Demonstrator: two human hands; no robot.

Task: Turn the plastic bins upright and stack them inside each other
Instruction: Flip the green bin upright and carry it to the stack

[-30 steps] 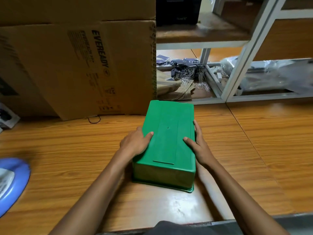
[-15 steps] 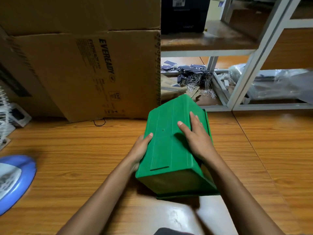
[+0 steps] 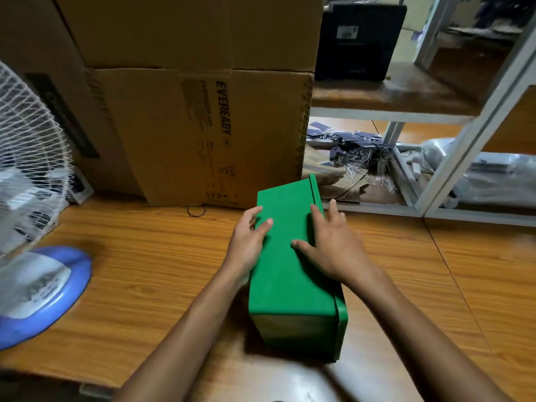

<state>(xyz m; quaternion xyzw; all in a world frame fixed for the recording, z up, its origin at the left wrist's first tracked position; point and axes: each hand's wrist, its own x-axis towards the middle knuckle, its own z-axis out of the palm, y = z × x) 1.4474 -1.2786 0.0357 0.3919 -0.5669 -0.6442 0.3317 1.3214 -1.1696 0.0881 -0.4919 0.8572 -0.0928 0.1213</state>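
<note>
Green plastic bin: lies on its side in the middle of the worktop, long axis running away from the person, one plain side wall facing up.
Bin rim: the raised lip runs along the right edge, so the mouth seems to face right, though the inside is hidden from this angle.
Left hand: holds the bin's upper left edge, thumb laid on the top wall, fingers bent over the edge towards the left face.
Right hand: lies flat on the top wall, fingers straight and spread, thumb pointing left across the green surface, fingertips reaching past the lip.
Worktop: wood-grain brown; the bin touches it along its lower wall.
Wire loop: small and dark, on the worktop just in front of the carton.
Cardboard carton: printed EVEREADY, standing behind the bin, with another carton stacked on top.
Table fan: white grille at the far left, above its blue base.
Metal shelf rack: behind and to the right.
Black box: on an upper shelf.
Dark tags with strings: heaped lower down.
Plastic-wrapped bundle: at the far right.
</note>
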